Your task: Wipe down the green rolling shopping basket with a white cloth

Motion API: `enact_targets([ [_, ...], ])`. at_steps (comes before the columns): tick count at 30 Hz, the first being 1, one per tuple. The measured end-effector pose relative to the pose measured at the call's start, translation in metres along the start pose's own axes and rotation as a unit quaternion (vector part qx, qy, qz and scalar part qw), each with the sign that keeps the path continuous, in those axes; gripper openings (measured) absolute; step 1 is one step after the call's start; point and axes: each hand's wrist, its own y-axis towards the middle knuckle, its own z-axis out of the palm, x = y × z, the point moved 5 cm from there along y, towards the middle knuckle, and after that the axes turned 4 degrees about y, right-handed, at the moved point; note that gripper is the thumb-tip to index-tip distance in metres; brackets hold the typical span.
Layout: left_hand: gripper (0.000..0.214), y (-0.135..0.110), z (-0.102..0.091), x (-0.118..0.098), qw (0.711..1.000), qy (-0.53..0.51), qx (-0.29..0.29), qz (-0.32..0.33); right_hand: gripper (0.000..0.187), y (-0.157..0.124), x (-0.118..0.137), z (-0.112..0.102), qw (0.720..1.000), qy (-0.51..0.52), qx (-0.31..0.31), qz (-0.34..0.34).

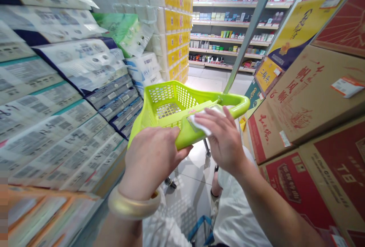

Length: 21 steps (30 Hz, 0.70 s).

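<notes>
Green basket [186,136] — long axis away, slightly leftward

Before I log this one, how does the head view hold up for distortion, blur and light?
Head view: strong wide-angle bending, stacked packs and cartons lean outward; green basket, left hand and right hand sharp; far shelves soft; bright, even light, mesh shadow on the floor.

I stand in a narrow shop aisle: stacked paper packs [57,98] on my left, red-printed cardboard boxes [310,98] on my right, brightly lit stocked shelves [228,38] at the far end, pale glossy floor tiles [188,178] underfoot.
</notes>
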Motion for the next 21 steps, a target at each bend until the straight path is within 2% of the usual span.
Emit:
enact_targets([
  [3, 0.03, 0.001, 0.0, -0.001, 0.999, 0.02, 0.024, -0.015, 0.03, 0.004, -0.013, -0.009, 0.996, -0.033, -0.036, 0.074],
  [7, 0.031, 0.004, -0.003, -0.004, 0.999, 0.013, 0.034, -0.012, 0.034, 0.005, 0.007, 0.003, 0.999, 0.005, 0.042, 0.011],
  [9, 0.032, 0.005, -0.003, -0.006, 0.999, 0.028, 0.044, -0.009, 0.033, 0.006, 0.009, 0.005, 0.998, 0.017, 0.053, 0.001],
  [14, 0.037, 0.005, -0.002, -0.006, 0.996, 0.067, 0.053, -0.013, 0.026, 0.011, -0.014, -0.008, 0.995, -0.033, -0.019, 0.097],
  [16, 0.037, 0.005, -0.001, -0.006, 0.997, 0.064, 0.051, -0.01, 0.027, 0.012, -0.008, -0.005, 0.996, -0.022, 0.006, 0.084],
  [19, 0.036, 0.004, -0.001, -0.006, 0.997, 0.059, 0.046, -0.005, 0.031, 0.013, 0.008, 0.004, 0.997, 0.016, 0.074, 0.03],
  [21, 0.037, 0.004, -0.001, -0.006, 0.997, 0.062, 0.045, -0.009, 0.031, 0.016, 0.005, 0.003, 0.996, 0.014, 0.074, 0.041],
])
